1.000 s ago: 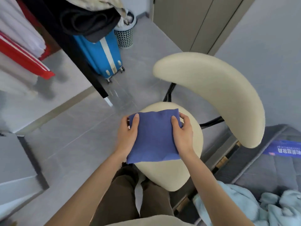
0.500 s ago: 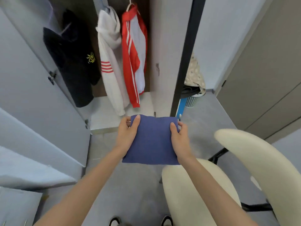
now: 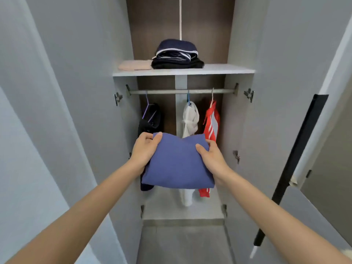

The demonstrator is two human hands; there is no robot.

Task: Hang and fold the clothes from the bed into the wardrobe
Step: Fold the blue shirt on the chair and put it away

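A folded blue garment (image 3: 178,162) is held flat in front of the open wardrobe (image 3: 242,115). My left hand (image 3: 144,151) grips its left edge and my right hand (image 3: 212,159) grips its right edge, thumbs on top. It hangs level with the lower part of the clothes on the rail (image 3: 181,91), well below the shelf (image 3: 182,71). On that shelf lie a stack of dark folded clothes (image 3: 176,55) and a folded pink item (image 3: 134,65). The garment hides the middle of the hanging clothes.
A black garment (image 3: 150,119), a white hoodie (image 3: 190,121) and a red-and-white jacket (image 3: 211,121) hang on the rail. Grey wardrobe doors (image 3: 76,92) stand open on both sides. A black post (image 3: 293,164) leans at the right. Grey floor (image 3: 182,244) lies below.
I have turned from the cream chair to face the wardrobe, and the view has risen to show the shelf and rail. The blue garment stays gripped in both hands, now raised toward the wardrobe.
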